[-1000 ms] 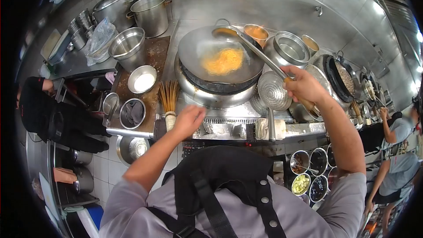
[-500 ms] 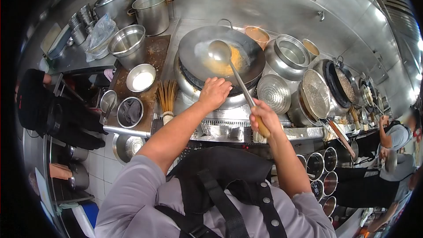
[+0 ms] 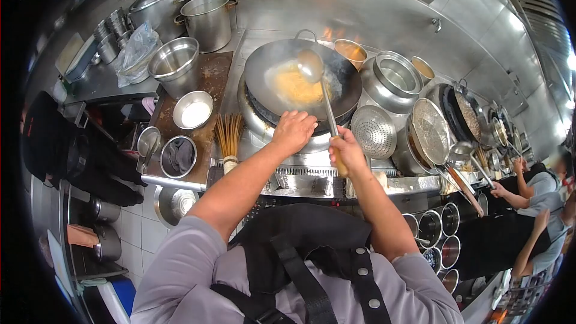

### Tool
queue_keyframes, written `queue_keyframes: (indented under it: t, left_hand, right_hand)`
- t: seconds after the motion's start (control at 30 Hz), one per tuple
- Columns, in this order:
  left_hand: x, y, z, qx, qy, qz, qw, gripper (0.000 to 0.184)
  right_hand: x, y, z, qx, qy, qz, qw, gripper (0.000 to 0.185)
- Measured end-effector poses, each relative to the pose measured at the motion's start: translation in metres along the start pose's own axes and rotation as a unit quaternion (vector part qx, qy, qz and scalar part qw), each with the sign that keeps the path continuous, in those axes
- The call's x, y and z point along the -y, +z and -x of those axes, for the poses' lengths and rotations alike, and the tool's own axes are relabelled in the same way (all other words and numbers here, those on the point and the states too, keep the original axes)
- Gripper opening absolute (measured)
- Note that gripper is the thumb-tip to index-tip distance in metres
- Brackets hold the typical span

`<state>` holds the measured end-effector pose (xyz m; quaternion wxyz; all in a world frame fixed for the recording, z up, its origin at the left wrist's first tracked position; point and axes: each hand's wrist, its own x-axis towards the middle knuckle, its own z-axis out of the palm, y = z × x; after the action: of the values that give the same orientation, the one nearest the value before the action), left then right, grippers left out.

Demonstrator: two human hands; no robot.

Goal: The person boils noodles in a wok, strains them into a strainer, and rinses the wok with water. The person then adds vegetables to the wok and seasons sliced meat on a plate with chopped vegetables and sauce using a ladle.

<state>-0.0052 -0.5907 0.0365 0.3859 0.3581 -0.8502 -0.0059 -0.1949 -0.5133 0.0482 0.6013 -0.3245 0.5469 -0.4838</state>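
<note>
Clamps the right hand [image 3: 350,150] around the wooden handle [image 3: 341,165] of a long silver metal ladle [image 3: 310,66], seemingly for reach over yellow food [image 3: 295,88] in the round dark metal wok [image 3: 261,76], and rests the left hand [image 3: 294,131], with closure hidden, at the wok's near side, presumably for steadying.

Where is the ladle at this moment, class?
In the head view, the ladle is just right of centre, its handle in the right hand and its bowl over the wok, near the yellow food.
</note>
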Motion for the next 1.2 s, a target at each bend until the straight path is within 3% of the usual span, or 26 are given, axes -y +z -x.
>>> queue_keyframes:
  t: [0.07, 0.13, 0.2, 0.27, 0.33, 0.37, 0.5, 0.6, 0.67, 0.73, 0.83, 0.87, 0.9, 0.93, 1.03, 1.13, 1.2]
  left_hand:
    - [0.0, -0.002, 0.001, 0.005, -0.002, -0.003, 1.0, 0.014]
    - [0.001, -0.001, 0.0, 0.014, -0.007, -0.018, 1.0, 0.015]
    - [0.003, 0.001, 0.0, 0.013, -0.004, -0.014, 1.0, 0.015]
    - [0.001, 0.003, 0.001, 0.012, 0.001, -0.01, 1.0, 0.015]
    - [0.002, 0.0, 0.001, 0.001, 0.001, 0.0, 1.0, 0.015]
    - [0.002, -0.001, 0.001, 0.001, 0.001, -0.001, 1.0, 0.015]
    - [0.001, 0.0, 0.0, 0.016, -0.009, -0.005, 1.0, 0.013]
    - [0.001, 0.002, 0.001, 0.013, -0.008, -0.004, 1.0, 0.012]
    - [0.003, 0.002, -0.001, 0.006, -0.011, -0.004, 1.0, 0.011]
    - [0.002, 0.001, 0.0, -0.006, 0.001, -0.001, 1.0, 0.01]
    - [0.001, -0.001, 0.002, 0.064, -0.04, 0.012, 0.997, 0.019]
    - [0.0, -0.003, 0.004, 0.062, -0.039, 0.01, 0.997, 0.019]
    - [-0.003, -0.006, 0.009, 0.001, -0.012, -0.003, 1.0, 0.028]
    - [-0.007, -0.011, 0.017, -0.06, 0.015, -0.016, 0.998, 0.038]
    - [-0.023, -0.039, 0.063, -0.08, 0.001, -0.009, 0.997, 0.053]
    - [-0.018, -0.064, 0.137, 0.035, -0.046, 0.18, 0.982, 0.04]
    - [-0.006, -0.074, 0.199, 0.118, -0.135, 0.234, 0.956, 0.033]
  right_hand:
    - [-0.001, 0.021, 0.021, -0.052, -0.02, 0.065, 0.996, 0.048]
    - [0.005, 0.021, 0.044, 0.007, 0.034, -0.119, 0.992, 0.042]
    - [0.024, -0.008, 0.038, 0.065, 0.072, -0.215, 0.972, 0.034]
    - [0.027, -0.012, 0.034, 0.073, 0.057, -0.187, 0.978, 0.037]
    - [0.024, 0.01, 0.03, -0.043, -0.075, 0.13, 0.988, 0.043]
    - [0.026, 0.015, 0.031, -0.036, -0.079, 0.11, 0.99, 0.052]
    - [0.031, 0.013, 0.029, -0.006, -0.08, 0.074, 0.994, 0.054]
    - [0.03, 0.012, 0.034, 0.04, -0.026, 0.039, 0.998, 0.05]
    - [0.029, 0.013, 0.045, 0.079, 0.081, -0.132, 0.985, 0.043]
    - [0.033, 0.0, 0.027, 0.104, 0.092, -0.169, 0.976, 0.036]
    - [0.024, 0.005, 0.003, 0.103, 0.071, -0.138, 0.983, 0.039]
    - [0.015, 0.014, 0.001, 0.043, 0.017, -0.009, 0.999, 0.042]
    - [0.009, 0.021, 0.001, -0.017, -0.038, 0.12, 0.992, 0.045]
    - [0.004, 0.026, 0.013, -0.031, -0.061, 0.104, 0.992, 0.051]
    - [0.018, -0.001, 0.061, -0.005, 0.015, 0.028, 0.999, 0.052]
    - [0.027, -0.032, 0.068, 0.032, 0.033, 0.017, 0.999, 0.055]
    - [0.021, -0.023, 0.061, -0.041, -0.082, 0.265, 0.96, 0.058]
